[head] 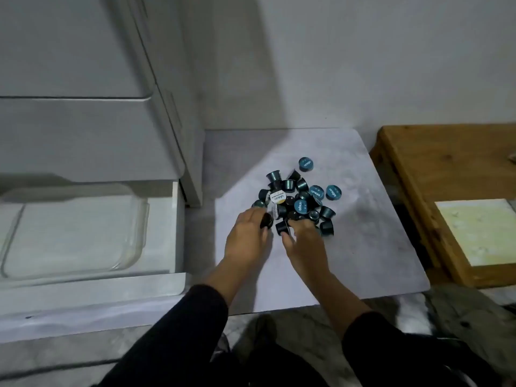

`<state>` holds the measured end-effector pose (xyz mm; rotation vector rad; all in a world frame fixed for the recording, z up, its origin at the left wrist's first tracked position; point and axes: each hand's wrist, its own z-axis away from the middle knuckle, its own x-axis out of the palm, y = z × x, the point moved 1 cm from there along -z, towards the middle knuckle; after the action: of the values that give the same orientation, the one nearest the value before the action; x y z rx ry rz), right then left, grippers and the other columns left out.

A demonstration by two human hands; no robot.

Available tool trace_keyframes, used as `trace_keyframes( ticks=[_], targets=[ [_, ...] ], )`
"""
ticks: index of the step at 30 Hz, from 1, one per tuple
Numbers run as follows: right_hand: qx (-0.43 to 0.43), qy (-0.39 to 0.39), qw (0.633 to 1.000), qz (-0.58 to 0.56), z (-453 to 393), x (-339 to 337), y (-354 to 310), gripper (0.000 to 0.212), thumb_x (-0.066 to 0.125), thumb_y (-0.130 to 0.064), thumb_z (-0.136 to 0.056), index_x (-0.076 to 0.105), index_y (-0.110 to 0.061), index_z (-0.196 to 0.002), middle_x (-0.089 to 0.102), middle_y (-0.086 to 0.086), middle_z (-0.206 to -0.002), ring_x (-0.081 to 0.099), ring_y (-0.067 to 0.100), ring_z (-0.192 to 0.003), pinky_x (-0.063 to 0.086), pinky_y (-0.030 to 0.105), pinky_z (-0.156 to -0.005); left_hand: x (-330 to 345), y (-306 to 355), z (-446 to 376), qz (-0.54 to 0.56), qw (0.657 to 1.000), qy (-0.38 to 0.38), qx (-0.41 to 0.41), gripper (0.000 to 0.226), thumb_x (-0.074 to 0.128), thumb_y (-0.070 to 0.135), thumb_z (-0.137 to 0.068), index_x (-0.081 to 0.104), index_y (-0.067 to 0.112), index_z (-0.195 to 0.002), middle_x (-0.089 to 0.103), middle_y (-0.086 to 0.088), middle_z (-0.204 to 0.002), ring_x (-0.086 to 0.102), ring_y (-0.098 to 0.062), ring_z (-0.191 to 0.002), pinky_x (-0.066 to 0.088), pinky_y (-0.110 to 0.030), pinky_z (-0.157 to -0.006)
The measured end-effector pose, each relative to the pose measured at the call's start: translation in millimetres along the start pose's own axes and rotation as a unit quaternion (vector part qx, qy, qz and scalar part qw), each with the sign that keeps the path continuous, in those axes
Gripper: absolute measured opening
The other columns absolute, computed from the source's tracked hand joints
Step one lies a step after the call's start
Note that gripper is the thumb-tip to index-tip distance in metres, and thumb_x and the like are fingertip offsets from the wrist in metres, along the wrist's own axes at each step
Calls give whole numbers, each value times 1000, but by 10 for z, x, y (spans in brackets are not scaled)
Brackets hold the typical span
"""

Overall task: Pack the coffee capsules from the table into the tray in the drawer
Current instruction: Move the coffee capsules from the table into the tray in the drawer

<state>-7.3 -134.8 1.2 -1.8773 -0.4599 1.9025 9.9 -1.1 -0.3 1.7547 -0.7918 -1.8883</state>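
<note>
Both hands are working at the near edge of a heap of coffee capsules (297,202) lying on a pale grey bench (363,247). The left hand (247,238) is curling its fingers round a dark capsule (266,220), which is showing between thumb and fingertips at the heap's left edge. The right hand (305,244) is pinching another dark capsule (282,227) against its thumb, just beside the left hand's one; its other fingers are reaching into the heap and are partly hidden by it. Both arms are wearing dark sleeves (195,331) pushed back from the wrists.

Most of the capsules are lying tumbled on their sides or upside down, touching one another. A few are sitting lid-up with teal lids: one lone capsule (306,164) is lying apart at the far side of the heap, and two more (333,192) are resting at the right edge. One white-lidded capsule (277,198) is lying on top, near the left.

To the left of the bench, a white drawer (176,227) is standing open, and a clear tray (136,233) is sitting inside it with no capsules showing in it. A wooden table (413,174) is standing to the right of the bench.
</note>
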Motion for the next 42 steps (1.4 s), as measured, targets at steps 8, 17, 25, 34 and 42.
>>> trace_keyframes(
  ticks=[8,17,25,34,42],
  targets=[
    [-64,14,998,11,-87,67,110,20,61,-15,-86,63,-4,-102,60,16,-97,60,32,-87,46,33,-64,215,-48,-83,-2,999,50,-22,33,56,10,-83,61,25,-112,60,6,-116,49,-17,-111,48,-29,-83],
    [-103,10,995,10,-140,73,150,11,63,-12,-83,68,-13,-93,61,7,-90,62,22,-75,43,25,-55,194,-92,-17,79,989,104,-73,24,57,9,-85,61,18,-106,63,1,-103,54,-14,-96,40,-16,-84],
    [-153,-25,987,-33,-136,101,105,16,62,-8,-82,67,-14,-97,61,5,-95,60,20,-78,53,35,-59,155,-225,222,141,977,112,-112,40,57,11,-89,57,31,-124,43,2,-107,44,12,-95,24,9,-83],
    [-91,-34,991,-94,-114,192,43,16,61,-16,-85,70,-9,-96,58,7,-99,59,14,-83,46,20,-71,67,-310,301,118,974,153,-120,25,70,11,-79,70,19,-103,65,11,-101,51,-3,-97,27,8,-84],
    [56,-63,976,-202,-218,216,17,13,61,-9,-85,71,-13,-91,68,4,-95,64,13,-82,51,20,-80,72,-232,319,221,940,175,-192,21,67,7,-81,73,17,-99,67,16,-100,61,14,-87,35,8,-78]
  ],
)
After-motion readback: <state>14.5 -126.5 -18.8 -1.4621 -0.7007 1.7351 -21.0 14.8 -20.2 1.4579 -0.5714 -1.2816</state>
